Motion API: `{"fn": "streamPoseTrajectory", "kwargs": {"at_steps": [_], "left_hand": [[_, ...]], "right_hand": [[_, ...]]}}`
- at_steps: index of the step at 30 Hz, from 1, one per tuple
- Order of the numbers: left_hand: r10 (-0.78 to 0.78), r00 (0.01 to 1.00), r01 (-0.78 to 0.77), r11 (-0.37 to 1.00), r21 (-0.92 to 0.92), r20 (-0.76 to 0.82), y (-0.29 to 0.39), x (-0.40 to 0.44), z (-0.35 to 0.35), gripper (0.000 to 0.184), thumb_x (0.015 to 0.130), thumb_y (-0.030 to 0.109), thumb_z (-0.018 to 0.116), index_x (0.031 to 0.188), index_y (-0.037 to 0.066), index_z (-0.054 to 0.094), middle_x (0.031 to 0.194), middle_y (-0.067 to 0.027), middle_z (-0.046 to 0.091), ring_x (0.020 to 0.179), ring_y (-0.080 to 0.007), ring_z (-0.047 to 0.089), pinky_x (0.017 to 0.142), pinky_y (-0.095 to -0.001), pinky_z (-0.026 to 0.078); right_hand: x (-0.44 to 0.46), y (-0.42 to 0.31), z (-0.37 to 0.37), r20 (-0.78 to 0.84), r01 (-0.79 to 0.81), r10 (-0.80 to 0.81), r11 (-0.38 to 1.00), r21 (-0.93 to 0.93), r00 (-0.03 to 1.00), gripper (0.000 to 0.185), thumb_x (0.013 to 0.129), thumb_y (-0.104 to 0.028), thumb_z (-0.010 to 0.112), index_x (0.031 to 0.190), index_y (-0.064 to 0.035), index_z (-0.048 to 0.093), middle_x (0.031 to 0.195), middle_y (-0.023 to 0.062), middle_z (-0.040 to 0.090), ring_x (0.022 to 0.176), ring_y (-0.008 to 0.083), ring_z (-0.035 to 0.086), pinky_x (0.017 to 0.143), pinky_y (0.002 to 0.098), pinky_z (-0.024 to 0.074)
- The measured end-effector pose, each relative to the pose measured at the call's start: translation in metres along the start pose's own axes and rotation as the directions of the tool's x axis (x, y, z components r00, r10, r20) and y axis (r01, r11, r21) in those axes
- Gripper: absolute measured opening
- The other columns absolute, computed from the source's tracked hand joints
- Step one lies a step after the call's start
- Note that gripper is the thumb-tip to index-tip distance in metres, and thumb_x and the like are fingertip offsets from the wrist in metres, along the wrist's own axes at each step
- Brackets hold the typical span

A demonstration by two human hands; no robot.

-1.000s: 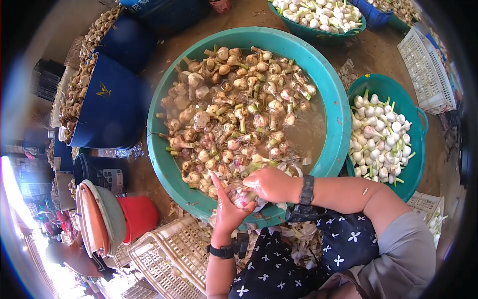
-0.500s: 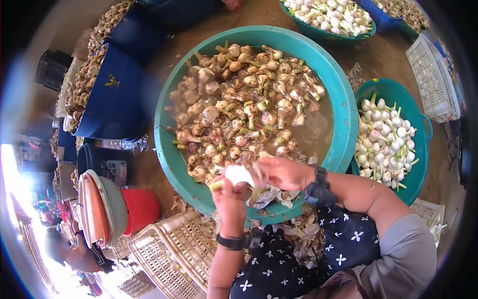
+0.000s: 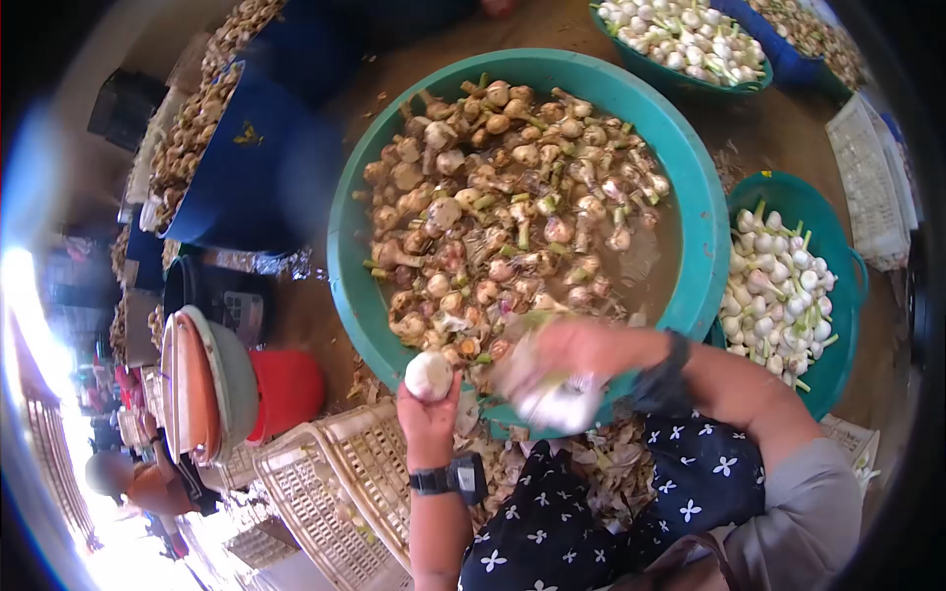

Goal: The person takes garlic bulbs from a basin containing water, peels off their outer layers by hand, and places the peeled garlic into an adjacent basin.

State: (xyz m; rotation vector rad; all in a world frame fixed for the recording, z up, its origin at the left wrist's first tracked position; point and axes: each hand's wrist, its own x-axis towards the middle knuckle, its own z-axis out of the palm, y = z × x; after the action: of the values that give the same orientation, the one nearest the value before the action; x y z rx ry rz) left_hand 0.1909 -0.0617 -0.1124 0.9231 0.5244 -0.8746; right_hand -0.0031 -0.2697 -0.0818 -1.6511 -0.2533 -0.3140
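My left hand is closed around a white, peeled garlic bulb, held over the near-left rim of a big green tub. My right hand is smeared by motion above the tub's near side. White and purplish garlic skins show just below it; whether the fingers hold any of them is unclear. Brown, unpeeled garlic bulbs with cut stems fill most of the tub, lying in murky water.
A green basin of white garlic bulbs stands at the right, another basin at the top. Blue bins, a red bucket and plastic crates line the left. Dry skins litter the ground. A person is at far left.
My hands have moved apart. The left hand has turned upright with the white bulb, whose stem no longer shows. The right hand has swept across the tub's near side. The view has shifted slightly.
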Motion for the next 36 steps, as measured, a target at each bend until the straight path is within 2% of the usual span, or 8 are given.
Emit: {"fn": "streamPoseTrajectory", "kwargs": {"at_steps": [2,5,9,13,22,29,32,36], "left_hand": [[0.149,0.955,-0.114,0.982,-0.149,0.255,0.009,-0.002,-0.026,0.033,0.089,0.032,0.042,0.106,0.006,0.054,0.102,-0.0119,0.06,0.091,-0.0288,0.059,0.075,-0.0449,0.052],[0.465,0.87,-0.236,0.685,-0.689,0.164,0.095,-0.05,-0.084,0.042,0.086,0.032,0.051,0.103,-0.006,0.05,0.097,-0.018,0.058,0.087,-0.0295,0.059,0.075,-0.0432,0.052],[0.602,0.638,-0.762,0.404,-0.505,-0.48,0.134,-0.1,-0.057,0.039,0.086,0.025,0.052,0.104,-0.009,0.047,0.099,-0.0197,0.056,0.089,-0.0288,0.058,0.079,-0.0389,0.051],[0.667,0.624,-0.75,0.363,0.553,0.407,0.032,-0.057,0.025,0.044,0.083,0.015,0.056,0.121,0.001,0.038,0.102,-0.0148,0.054,0.097,-0.0234,0.054,0.076,-0.0303,0.049],[-0.09,0.956,-0.183,0.556,0.811,0.278,-0.078,-0.002,0.071,0.043,0.094,0.045,0.037,0.098,0.004,0.049,0.063,-0.0017,0.052,0.046,-0.008,0.042,0.04,-0.0224,0.033],[-0.017,0.975,-0.151,0.686,0.712,0.223,-0.075,-0.019,0.07,0.021,0.093,0.026,0.042,0.082,0.011,0.052,0.059,0.0041,0.04,0.047,-0.0043,0.036,0.04,-0.0191,0.025],[-0.124,0.973,-0.032,0.764,0.644,0.196,-0.073,-0.015,0.058,0.025,0.09,0.034,0.043,0.101,0.013,0.052,0.069,0.0048,0.048,0.047,-0.0048,0.038,0.041,-0.0175,0.027],[0.055,0.796,-0.576,0.375,0.727,0.603,-0.066,-0.005,0.049,0.039,0.092,0.035,0.039,0.114,0.006,0.052,0.078,-0.0022,0.057,0.062,-0.0109,0.05,0.057,-0.0225,0.039]], "right_hand": [[-0.005,-0.014,0.018,0.324,-0.258,0.678,0.609,-0.75,0.66,0.024,0.083,-0.025,0.059,0.098,-0.0072,0.058,0.08,0.0129,0.062,0.075,0.027,0.061,0.066,0.0373,0.0468],[-0.024,0.047,-0.006,-0.541,-0.448,0.36,0.894,-0.035,0.76,0.022,0.077,-0.023,0.062,0.087,-0.0031,0.059,0.067,0.0062,0.059,0.063,0.0206,0.058,0.058,0.0374,0.0451],[-0.064,0.115,-0.051,-0.606,-0.366,0.794,0.551,0.75,-0.045,0.03,0.085,-0.027,0.054,0.089,0.0023,0.06,0.068,0.0063,0.058,0.063,0.0178,0.054,0.059,0.0371,0.0454],[-0.099,0.195,-0.023,-0.51,-0.726,0.86,0.336,0.601,-0.025,0.047,0.091,-0.04,0.043,0.089,0.0032,0.061,0.072,0.0132,0.062,0.067,0.0263,0.058,0.063,0.0394,0.0451],[0.01,0.003,0.024,-0.331,-0.529,0.415,0.607,-0.593,0.847,0.033,0.085,-0.033,0.049,0.071,-0.004,0.057,0.064,0.0188,0.057,0.064,0.0368,0.058,0.058,0.0463,0.0452],[0.006,0.033,0.035,-0.324,-0.468,0.337,0.657,-0.592,0.884,0.028,0.079,-0.031,0.058,0.071,-0.0031,0.059,0.059,0.0167,0.057,0.056,0.0309,0.059,0.053,0.0419,0.0458],[0.006,0.04,0.027,-0.132,-0.718,0.792,0.6,0.354,0.596,0.036,0.084,-0.034,0.057,0.078,0.0011,0.06,0.059,0.006,0.056,0.056,0.0124,0.054,0.052,0.0312,0.0422],[-0.004,0.043,0.024,-0.251,-0.604,0.667,0.744,0.285,0.702,0.029,0.087,-0.028,0.055,0.081,0.0,0.06,0.066,0.006,0.058,0.063,0.0126,0.054,0.058,0.0299,0.0434]]}}
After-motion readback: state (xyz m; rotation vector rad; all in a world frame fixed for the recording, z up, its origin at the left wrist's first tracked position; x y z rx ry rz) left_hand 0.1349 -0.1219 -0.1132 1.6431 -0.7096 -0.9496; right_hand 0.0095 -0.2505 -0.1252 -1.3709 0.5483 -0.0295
